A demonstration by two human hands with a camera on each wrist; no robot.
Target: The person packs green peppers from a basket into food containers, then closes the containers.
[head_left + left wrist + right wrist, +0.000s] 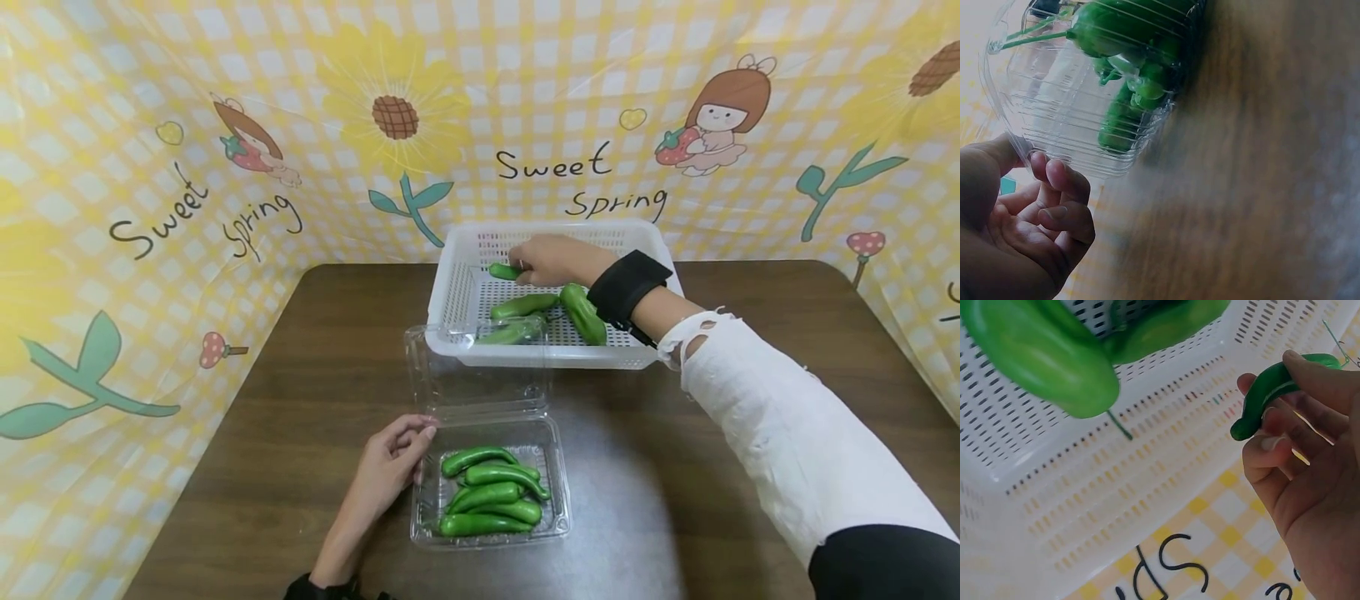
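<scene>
Over the far part of the white basket [450,292], my right hand [558,258] pinches a small green chili pepper [504,272]. The right wrist view shows this curved pepper [1272,381] between thumb and fingers. Several larger green peppers [582,314] lie on the basket's floor. My left hand [386,462] holds the upper left rim of a clear plastic clamshell box [562,500], with thumb and fingertips pinching its edge [1022,147] in the left wrist view. Inside the box, several green chili peppers [483,524] lie side by side.
The box's clear lid [480,387] stands raised, its top edge overlapping the basket's front in the head view. Both containers are on a brown wooden table [315,350]. A yellow checked cloth [525,100] hangs behind and at the sides.
</scene>
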